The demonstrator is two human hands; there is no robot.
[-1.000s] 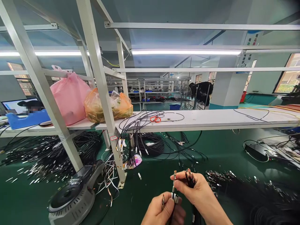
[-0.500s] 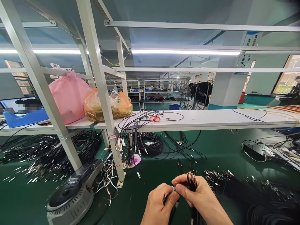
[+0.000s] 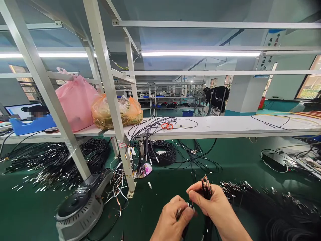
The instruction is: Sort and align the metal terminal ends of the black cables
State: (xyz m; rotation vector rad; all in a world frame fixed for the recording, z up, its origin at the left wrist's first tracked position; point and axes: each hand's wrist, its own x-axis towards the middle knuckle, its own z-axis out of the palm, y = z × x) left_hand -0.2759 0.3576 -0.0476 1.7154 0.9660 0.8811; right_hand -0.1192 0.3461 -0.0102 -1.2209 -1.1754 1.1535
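Black cables stand in a small bundle in the right hand, low in the middle of the view, above the green bench. The fingers of that hand are closed around the bundle, thumb pressed against it, so the loose ends stay gathered and level with each other. The bundle's long axis runs nearly upright: its coppery tips point up and a little away from the person, and the rest drops down past the palm and out of the bottom of the picture.

Just beside it, touching the right thumb, the left hand pinches a small plug between thumb and forefinger. The two hands meet at that spot, which looks like a way to steady one end while the other is worked; whether the plug is already seated on a cable is too small to tell. A thin dark lead runs down from the left fingers, roughly parallel to the bundle.

To the right lies a heap of cables with shiny ends, within reach of the right hand. To the left stands a grey tape dispenser by a white rack leg. On the shelf behind are orange scissors, a pink bag and an orange bag.
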